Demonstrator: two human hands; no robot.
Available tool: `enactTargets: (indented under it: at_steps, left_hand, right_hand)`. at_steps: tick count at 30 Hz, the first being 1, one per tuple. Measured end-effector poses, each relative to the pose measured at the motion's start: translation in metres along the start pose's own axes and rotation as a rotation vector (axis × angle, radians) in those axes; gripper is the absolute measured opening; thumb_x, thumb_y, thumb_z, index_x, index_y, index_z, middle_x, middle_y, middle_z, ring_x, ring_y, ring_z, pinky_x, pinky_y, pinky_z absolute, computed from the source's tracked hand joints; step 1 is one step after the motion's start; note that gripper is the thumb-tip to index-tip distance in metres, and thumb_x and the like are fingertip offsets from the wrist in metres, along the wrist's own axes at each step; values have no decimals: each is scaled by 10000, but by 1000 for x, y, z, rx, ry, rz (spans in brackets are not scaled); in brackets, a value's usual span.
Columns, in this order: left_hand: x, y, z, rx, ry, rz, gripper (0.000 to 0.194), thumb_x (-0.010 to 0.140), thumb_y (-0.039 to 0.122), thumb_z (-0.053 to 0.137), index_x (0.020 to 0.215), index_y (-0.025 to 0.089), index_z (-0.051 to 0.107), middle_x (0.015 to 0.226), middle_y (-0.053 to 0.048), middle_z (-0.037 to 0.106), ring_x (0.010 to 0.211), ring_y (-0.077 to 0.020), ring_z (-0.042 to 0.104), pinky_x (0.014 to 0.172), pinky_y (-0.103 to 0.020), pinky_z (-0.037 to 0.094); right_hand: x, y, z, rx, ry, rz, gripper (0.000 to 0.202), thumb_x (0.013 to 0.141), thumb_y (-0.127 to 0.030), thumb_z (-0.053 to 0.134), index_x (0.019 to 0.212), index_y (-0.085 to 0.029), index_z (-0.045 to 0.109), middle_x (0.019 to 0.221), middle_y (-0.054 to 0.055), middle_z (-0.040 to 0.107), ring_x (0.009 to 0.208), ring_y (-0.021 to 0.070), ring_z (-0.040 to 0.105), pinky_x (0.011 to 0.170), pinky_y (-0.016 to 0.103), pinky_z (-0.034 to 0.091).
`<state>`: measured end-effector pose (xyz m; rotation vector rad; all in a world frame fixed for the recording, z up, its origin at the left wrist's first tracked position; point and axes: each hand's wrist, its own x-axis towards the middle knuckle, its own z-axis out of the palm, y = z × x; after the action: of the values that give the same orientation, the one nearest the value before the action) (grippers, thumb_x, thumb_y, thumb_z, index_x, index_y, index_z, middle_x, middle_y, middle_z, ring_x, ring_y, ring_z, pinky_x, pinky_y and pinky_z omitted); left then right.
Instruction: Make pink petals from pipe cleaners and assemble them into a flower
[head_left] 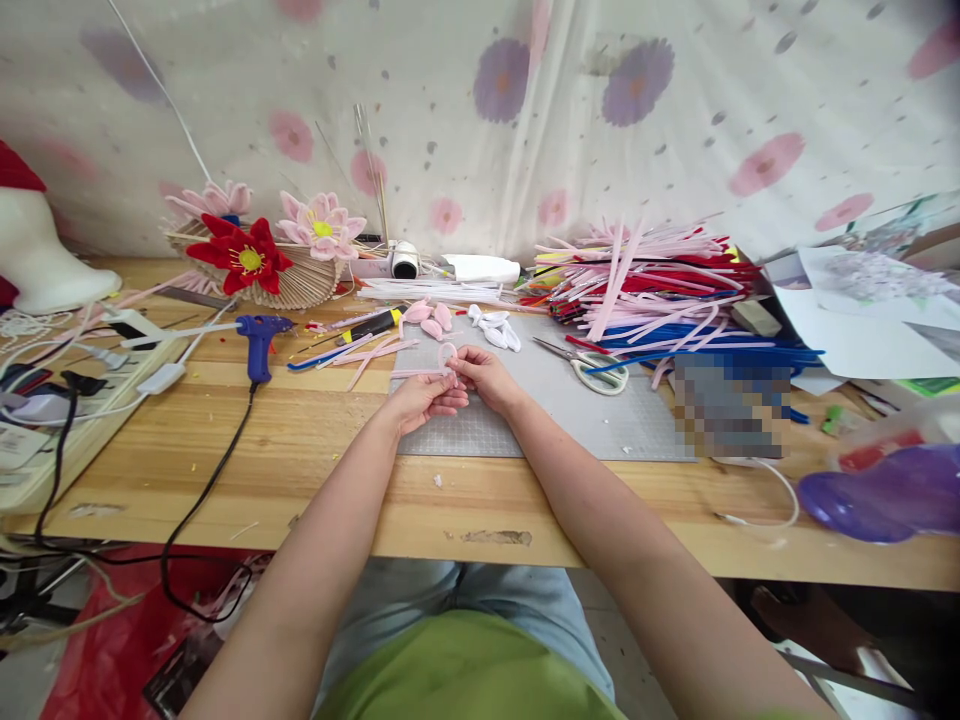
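Note:
A pink pipe cleaner (448, 350), bent into a small loop, is pinched between my hands over the grey cutting mat (600, 425). My left hand (427, 398) grips its lower part, where a straight length reaches out to the left. At the loop's right side, my right hand (483, 374) holds it with thumb and fingertips. Just beyond my hands lie pink petal shapes (430, 318) and white petal shapes (495, 328). Green-and-white-handled scissors (600, 373) rest on the mat to the right.
A blue glue gun (259, 345) stands at the left, its black cord running over the table edge. Behind are finished flowers (247, 258) and a heap of pipe cleaners (652, 275). A power strip (45, 460) is far left, a purple object (885, 492) far right.

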<state>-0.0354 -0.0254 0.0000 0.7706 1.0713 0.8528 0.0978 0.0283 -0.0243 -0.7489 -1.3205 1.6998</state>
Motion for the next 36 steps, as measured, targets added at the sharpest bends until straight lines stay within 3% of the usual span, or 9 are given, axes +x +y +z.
enactTargets:
  at_steps: [11, 17, 23, 26, 31, 36]
  left_hand:
    - [-1, -3, 5, 88, 22, 15, 185, 811, 238, 556, 692, 99, 579, 550, -19, 626, 459, -67, 586, 440, -144, 449]
    - [-1, -3, 6, 91, 26, 35, 133, 801, 219, 570, 778, 95, 610, 650, -48, 669, 557, -77, 626, 482, -137, 465]
    - [0, -5, 6, 181, 52, 68, 195, 761, 264, 614, 664, 103, 563, 524, -12, 610, 439, -84, 576, 442, -175, 464]
    - [0, -5, 4, 239, 26, 46, 248, 706, 311, 667, 631, 102, 556, 478, -3, 581, 402, -88, 552, 424, -187, 452]
    - [-1, -3, 2, 262, 36, 64, 268, 660, 326, 703, 626, 108, 551, 468, 9, 568, 374, -71, 515, 414, -188, 438]
    - [0, -5, 6, 295, 48, 91, 241, 676, 311, 688, 652, 112, 555, 469, 7, 570, 385, -75, 517, 424, -195, 444]
  right_hand:
    - [-3, -4, 1, -16, -8, -10, 300, 609, -388, 709, 610, -166, 506, 503, -65, 490, 414, 35, 389, 405, 183, 247]
    - [-4, -3, -1, 29, -80, 37, 300, 600, -370, 723, 614, -160, 509, 495, -62, 494, 411, 36, 403, 410, 178, 269]
    - [-3, -4, -2, 114, -80, 90, 266, 617, -369, 717, 641, -159, 555, 498, -53, 509, 406, 43, 400, 399, 180, 261]
    - [-3, -6, -6, 229, -124, 97, 226, 670, -374, 679, 684, -160, 607, 585, -24, 563, 493, 66, 473, 464, 193, 354]
    - [-4, -10, -8, 388, -158, 81, 101, 722, -265, 652, 728, -166, 632, 881, 32, 664, 794, 129, 596, 748, 262, 467]
    - [-2, -9, -2, 451, -88, 195, 53, 779, -182, 590, 738, -149, 597, 819, 37, 680, 719, 124, 622, 650, 250, 496]
